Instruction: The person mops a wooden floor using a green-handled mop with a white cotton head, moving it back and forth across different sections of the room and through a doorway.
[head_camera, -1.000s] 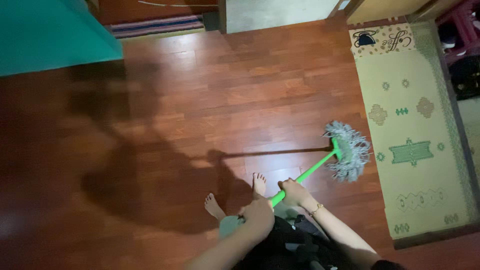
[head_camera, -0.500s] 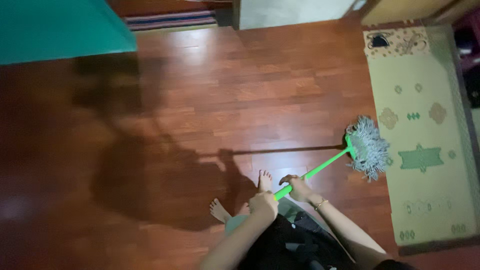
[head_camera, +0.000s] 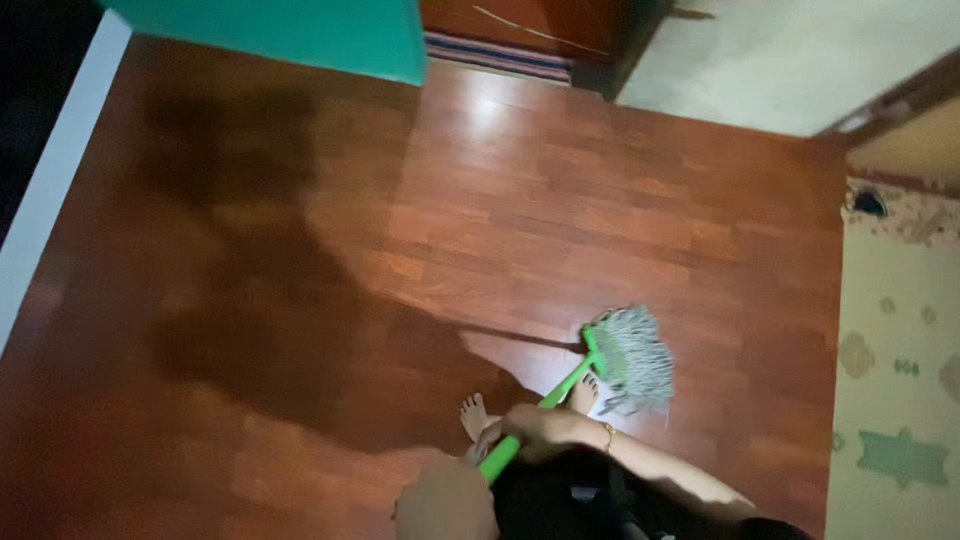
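While I stand barefoot on the reddish wooden floor (head_camera: 620, 210), the holdings read as follows. Mop (head_camera: 600, 365): green handle running from bottom centre of the frame up and to the right, ending in a green head plate with grey string strands, which rest on the floor right of centre, just beside my toes. My right hand (head_camera: 535, 430): wrapped around the green handle at lower centre, fingers curled over it; a thin bracelet (head_camera: 609, 436) sits at the wrist. My left hand (head_camera: 445, 500): at the bottom edge, lower on the same handle, closed over its end, though the grip itself is blurred. My feet (head_camera: 475, 412): bare, one left of the handle, the other partly hidden by the mop head.

Surroundings: woven mat (head_camera: 895, 380), pale yellow-green with green and tan diamond motifs, along the right edge; a smaller printed doormat (head_camera: 905, 215) with dark lettering above it, upper right. Teal panel (head_camera: 290, 30), flat and plain, across the upper left. Striped rug (head_camera: 500, 55), narrow, blue and red bands, top centre. Pale floor area (head_camera: 790, 60) beyond a dark threshold, upper right. My shadow falls broad across the left half of the boards.
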